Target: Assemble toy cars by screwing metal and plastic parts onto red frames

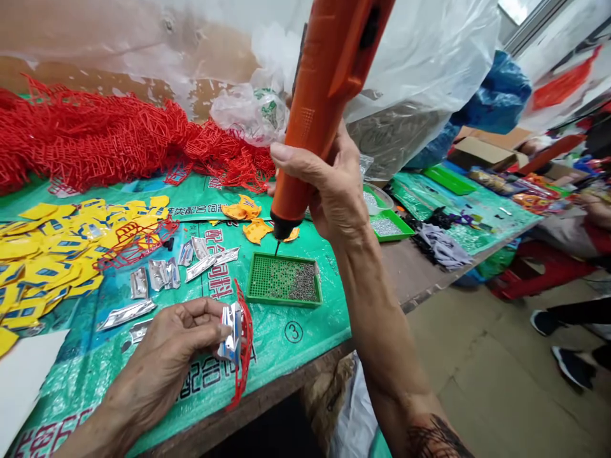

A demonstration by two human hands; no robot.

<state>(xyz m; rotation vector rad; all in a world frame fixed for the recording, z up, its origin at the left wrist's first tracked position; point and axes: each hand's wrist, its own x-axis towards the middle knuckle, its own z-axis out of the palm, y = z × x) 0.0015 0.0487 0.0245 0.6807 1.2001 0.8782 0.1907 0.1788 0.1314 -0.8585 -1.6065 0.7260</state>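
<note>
My right hand [329, 184] is wrapped round an orange electric screwdriver [315, 108], which points downward. Its thin bit ends over the left part of a green perforated tray [251, 280] of small screws [304, 282]; whether the tip touches a screw I cannot tell. In my left hand [186, 337] a shiny silver plastic part [231, 331] is pinched between thumb and fingers, together with a red lattice piece [245, 343] standing upright behind it. More silver parts [159, 275] lie on the green sheet beyond my left hand.
Yellow parts [48, 248] are heaped at the left, below a long pile of red lattice pieces [119, 137]. Orange pieces [258, 230] lie behind the tray. Green trays of small hardware [386, 226] and a grey cloth [442, 245] stand farther right. A person's feet [573, 366] show at the right.
</note>
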